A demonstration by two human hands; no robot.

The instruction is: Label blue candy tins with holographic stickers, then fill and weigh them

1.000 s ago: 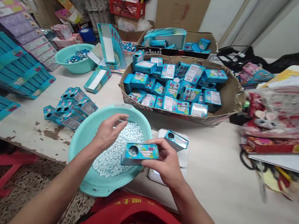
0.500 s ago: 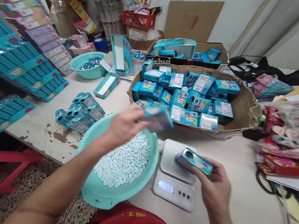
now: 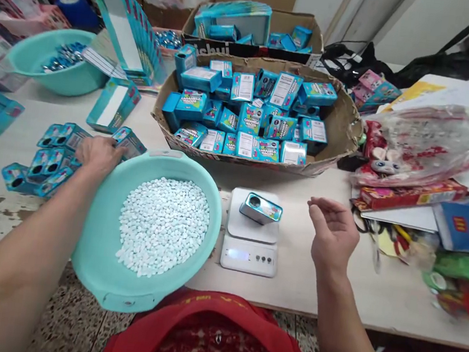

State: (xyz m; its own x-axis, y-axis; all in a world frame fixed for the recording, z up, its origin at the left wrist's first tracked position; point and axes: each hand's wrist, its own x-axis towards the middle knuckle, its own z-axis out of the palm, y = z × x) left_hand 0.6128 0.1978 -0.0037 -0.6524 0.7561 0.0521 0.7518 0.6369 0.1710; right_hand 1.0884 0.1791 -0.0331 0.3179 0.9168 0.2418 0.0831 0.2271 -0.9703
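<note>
My left hand (image 3: 99, 155) is at the left of the big bowl, its fingers closed against a blue candy box (image 3: 128, 144); part of the grip is hidden. More small blue boxes (image 3: 53, 155) with round holes in their ends stand grouped beside it. The turquoise bowl (image 3: 95, 262) holds many pale blue and white candies (image 3: 163, 227). A single blue box (image 3: 262, 208) rests on the plate of a white digital scale (image 3: 248, 262) with a lit display. To the right of the scale, my right hand (image 3: 335, 233) hovers with loosely curled fingers, palm up, holding nothing.
Behind the scale is an open carton (image 3: 335, 148) full of blue boxes, with another carton (image 3: 315, 61) behind it. A smaller turquoise bowl (image 3: 76, 81) and folded display trays (image 3: 126, 33) stand at left. Plastic bags (image 3: 433, 142) and papers crowd the right.
My left hand has carried a box from above the large bowl left to the grouped boxes. My right hand has let go of its box, now on the scale, and drawn back right.
</note>
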